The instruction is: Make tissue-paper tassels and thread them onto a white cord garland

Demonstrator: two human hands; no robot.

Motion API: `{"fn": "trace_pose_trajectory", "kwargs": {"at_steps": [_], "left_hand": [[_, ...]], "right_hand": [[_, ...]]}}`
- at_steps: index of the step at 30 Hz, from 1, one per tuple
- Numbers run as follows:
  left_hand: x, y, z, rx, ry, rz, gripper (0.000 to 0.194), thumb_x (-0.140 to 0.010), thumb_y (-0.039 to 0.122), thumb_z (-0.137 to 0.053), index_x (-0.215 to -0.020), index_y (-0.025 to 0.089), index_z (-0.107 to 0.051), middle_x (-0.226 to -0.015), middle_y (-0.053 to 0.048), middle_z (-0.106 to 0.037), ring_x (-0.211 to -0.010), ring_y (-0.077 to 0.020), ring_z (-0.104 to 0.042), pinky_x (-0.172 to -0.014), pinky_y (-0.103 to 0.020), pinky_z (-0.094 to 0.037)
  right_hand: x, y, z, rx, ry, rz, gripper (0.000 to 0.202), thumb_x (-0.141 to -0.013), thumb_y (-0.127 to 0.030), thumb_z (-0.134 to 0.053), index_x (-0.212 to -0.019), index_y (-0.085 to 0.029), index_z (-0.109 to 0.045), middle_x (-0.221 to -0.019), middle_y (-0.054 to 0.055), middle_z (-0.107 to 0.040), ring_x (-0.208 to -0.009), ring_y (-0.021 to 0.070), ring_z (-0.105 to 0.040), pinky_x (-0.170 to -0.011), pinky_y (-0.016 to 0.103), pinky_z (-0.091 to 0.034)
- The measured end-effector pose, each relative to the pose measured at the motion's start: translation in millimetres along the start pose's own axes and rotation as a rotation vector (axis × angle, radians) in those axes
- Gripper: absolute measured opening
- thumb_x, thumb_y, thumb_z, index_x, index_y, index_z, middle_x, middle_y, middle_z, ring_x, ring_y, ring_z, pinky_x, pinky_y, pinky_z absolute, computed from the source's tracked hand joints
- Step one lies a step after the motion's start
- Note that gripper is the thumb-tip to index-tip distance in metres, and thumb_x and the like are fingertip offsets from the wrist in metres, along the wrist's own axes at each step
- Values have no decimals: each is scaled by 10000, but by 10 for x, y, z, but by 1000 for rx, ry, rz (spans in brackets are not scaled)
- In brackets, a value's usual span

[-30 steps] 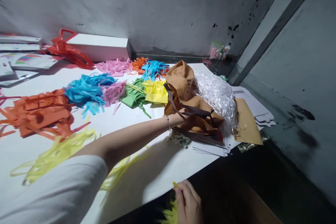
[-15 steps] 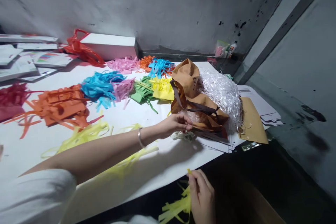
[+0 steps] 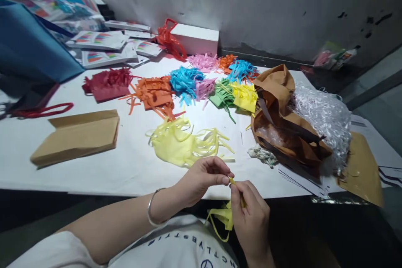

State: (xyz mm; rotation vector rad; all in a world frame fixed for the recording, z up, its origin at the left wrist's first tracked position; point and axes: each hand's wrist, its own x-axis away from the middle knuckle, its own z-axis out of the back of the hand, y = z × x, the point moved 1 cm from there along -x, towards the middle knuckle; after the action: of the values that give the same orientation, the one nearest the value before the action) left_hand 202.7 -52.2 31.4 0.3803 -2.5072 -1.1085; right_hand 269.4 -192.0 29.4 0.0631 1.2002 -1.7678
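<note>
Below the table's front edge, my right hand [image 3: 251,213] pinches the rolled top of a yellow tassel [image 3: 223,217], whose fringe strips hang down. Close against that rolled tip is my left hand [image 3: 209,176], thumb and fingertips pressed together; whatever is between them is too small to make out. Just beyond my hands a pale yellow fringed sheet [image 3: 176,144] lies spread on the white table [image 3: 135,171]. To the right a brown fabric bag [image 3: 276,121] sits with its mouth gaping and clear plastic inside, beside a crumpled whitish cloth [image 3: 262,155].
Fringed bundles lie across the back: dark red [image 3: 108,86], orange [image 3: 153,94], blue [image 3: 185,81], green [image 3: 222,94] and yellow [image 3: 245,97]. A folded brown cardboard piece [image 3: 78,136] is at left, shiny white strands [image 3: 323,117] at right, and a white box [image 3: 196,39] against the wall.
My left hand has come back from beside the brown bag to the tassel tip in my right hand. The view has swung left, bringing in the cardboard and a blue bag.
</note>
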Motion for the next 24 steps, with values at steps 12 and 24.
{"fn": "trace_pose_trajectory", "kwargs": {"at_steps": [12,24], "left_hand": [[398,270,304,-516,-148,-174,93,-779,182,-747,-853,131,-721,-803,-59,-741,-747,-145,-673,-720,-240,-540],[467,338,347,-686,-125,-308,123,-869,245,-663,-850,132,-709,-806,-61,-659,-717,-143,-640,-673,-243,-533]], "right_hand": [[-164,-147,-7,-119,-439,81,189,-961,-148,-467,-782,-207,-482,-686,-28,-484,-614,106,-479,-573,231,-342],[-82,-179,-124,-122,-399,17,159,-985,-148,-438,-885,-199,-552,-776,9,-570,-702,134,-546,-628,247,-412]]}}
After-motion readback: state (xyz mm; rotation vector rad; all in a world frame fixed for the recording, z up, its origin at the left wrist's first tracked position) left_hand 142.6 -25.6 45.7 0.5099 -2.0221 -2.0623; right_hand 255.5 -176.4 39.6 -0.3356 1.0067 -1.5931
